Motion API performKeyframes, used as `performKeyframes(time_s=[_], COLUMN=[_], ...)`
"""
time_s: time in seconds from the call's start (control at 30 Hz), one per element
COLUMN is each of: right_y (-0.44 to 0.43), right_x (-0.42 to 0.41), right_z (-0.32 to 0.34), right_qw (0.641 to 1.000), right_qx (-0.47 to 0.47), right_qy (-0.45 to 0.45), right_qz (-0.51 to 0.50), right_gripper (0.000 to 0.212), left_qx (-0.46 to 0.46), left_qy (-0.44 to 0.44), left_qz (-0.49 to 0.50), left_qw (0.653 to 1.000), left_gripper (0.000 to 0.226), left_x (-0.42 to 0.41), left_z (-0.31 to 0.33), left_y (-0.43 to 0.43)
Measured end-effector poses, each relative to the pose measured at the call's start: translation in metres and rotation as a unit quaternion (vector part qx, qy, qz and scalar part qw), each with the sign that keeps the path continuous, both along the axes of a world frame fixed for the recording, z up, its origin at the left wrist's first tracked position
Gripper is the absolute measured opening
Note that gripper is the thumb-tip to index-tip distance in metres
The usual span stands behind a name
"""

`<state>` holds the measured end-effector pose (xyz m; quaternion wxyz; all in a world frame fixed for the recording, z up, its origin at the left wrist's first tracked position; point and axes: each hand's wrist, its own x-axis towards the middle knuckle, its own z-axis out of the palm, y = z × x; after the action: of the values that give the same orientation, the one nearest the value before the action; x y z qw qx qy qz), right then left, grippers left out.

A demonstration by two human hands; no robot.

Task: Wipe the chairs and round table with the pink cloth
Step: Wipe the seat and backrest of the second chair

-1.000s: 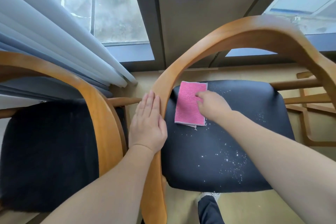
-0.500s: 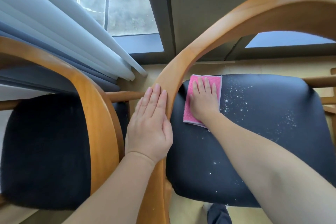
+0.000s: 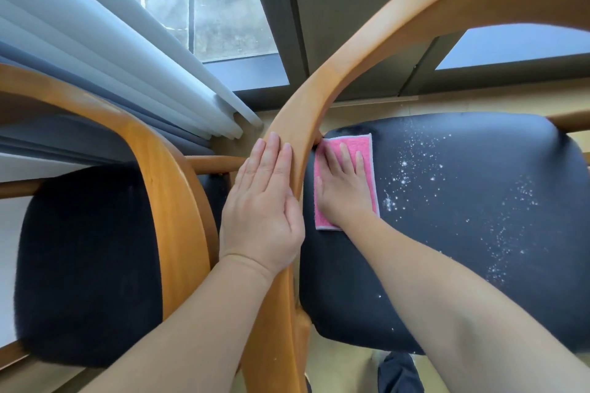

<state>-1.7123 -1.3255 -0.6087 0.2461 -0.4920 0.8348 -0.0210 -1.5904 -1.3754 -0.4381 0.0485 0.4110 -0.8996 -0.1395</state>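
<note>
— The fingers [image 3: 344, 153] of the right hand [image 3: 343, 195]: what are they doing?

— Lying straight and a little spread, pressing the pink cloth [image 3: 369, 180] flat onto the black seat [image 3: 463, 249]. Nothing is gripped; it is a flat-palm press. The cloth sits at the seat's far left corner, tight against the curved wooden rail [image 3: 351, 51].

— And the left hand [image 3: 263, 210]?

— Flat too, fingers straight, resting on that rail just off the seat's left edge. Its thumb seems to lie along the rail's inner edge, though the angle is poor there.

— Which way does the work lie?

— The white specks [image 3: 412, 169] scatter across the seat to the right of the cloth, starting just beside its right edge. The cloth's long axis runs front to back of the seat, so I judge a sweep to the right would take them broadside. The right hand is the nearer one.

— Counts?

— Two chairs, one cloth, two hands. The second chair [image 3: 86, 265] stands beyond the seat's left side. No round table is in view.
</note>
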Motion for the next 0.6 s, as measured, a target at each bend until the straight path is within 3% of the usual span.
performKeyframes(time_s=[0.6], right_y=[0.036], right_x=[0.042], right_z=[-0.002], right_qw=[0.989], right_qx=[0.037], right_qy=[0.024], right_qz=[0.141], right_gripper=[0.058], left_qx=[-0.005], left_qy=[0.005], left_qz=[-0.009], left_qw=[1.0], left_gripper=[0.056], left_x=[0.001], left_z=[0.0], left_y=[0.0])
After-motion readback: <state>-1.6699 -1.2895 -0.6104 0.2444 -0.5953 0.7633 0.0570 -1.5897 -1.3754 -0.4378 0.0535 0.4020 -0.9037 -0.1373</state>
